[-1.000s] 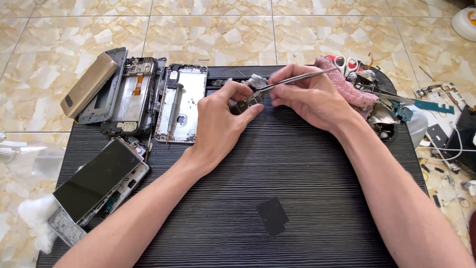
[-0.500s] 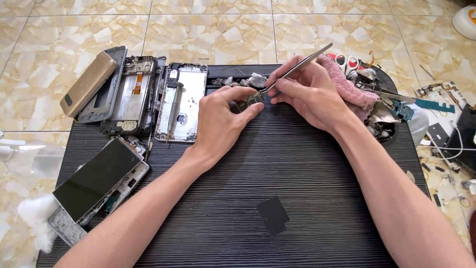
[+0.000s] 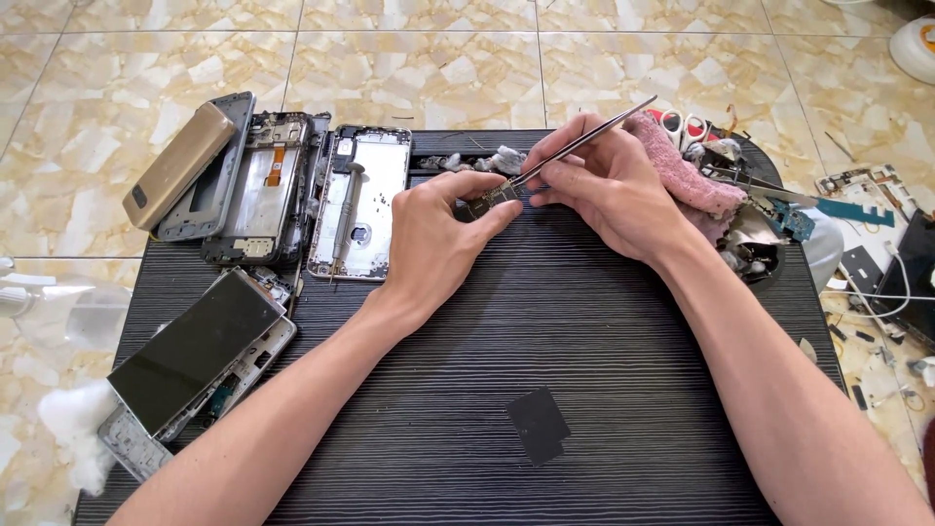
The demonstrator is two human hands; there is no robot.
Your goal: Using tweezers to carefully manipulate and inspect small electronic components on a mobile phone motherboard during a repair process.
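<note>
Left hand (image 3: 433, 229) pinches a small dark circuit part (image 3: 484, 202) on the black ribbed mat (image 3: 604, 390) while right hand (image 3: 609, 190), closed on thin steel tweezers (image 3: 584, 141), probes it; next likely needs steady fine picking.

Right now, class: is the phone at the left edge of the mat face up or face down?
Face up: the phone's dark glass screen shows, lying flat on the mat.

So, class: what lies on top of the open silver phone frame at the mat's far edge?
A grey screwdriver lies lengthwise on the silver phone frame. Whatever is under the frame is covered.
</note>
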